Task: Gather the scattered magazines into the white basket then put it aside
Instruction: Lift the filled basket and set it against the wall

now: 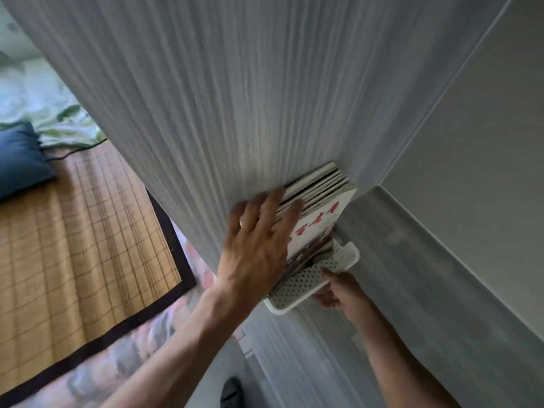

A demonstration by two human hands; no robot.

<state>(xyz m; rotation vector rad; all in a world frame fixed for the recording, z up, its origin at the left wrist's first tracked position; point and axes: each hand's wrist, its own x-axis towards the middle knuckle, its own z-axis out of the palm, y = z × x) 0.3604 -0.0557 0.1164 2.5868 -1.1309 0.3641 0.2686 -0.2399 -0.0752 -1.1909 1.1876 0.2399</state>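
Observation:
The white perforated basket (309, 281) stands on the floor in the corner between a pale curtain and the wall. Several magazines (321, 201) stand upright in it; the front one has a white cover with red characters. My left hand (259, 240) lies flat with fingers spread against the magazines' left side and top edges. My right hand (335, 290) grips the basket's near right rim from below. The far end of the basket is hidden behind the magazines.
A long pale curtain (206, 113) hangs to the left of the basket. A grey wall with baseboard (441, 260) runs on the right. A bed with a bamboo mat (73, 245), a blue pillow (20, 160) and a floral sheet lies at the left. A dark slipper (232, 393) sits at the bottom.

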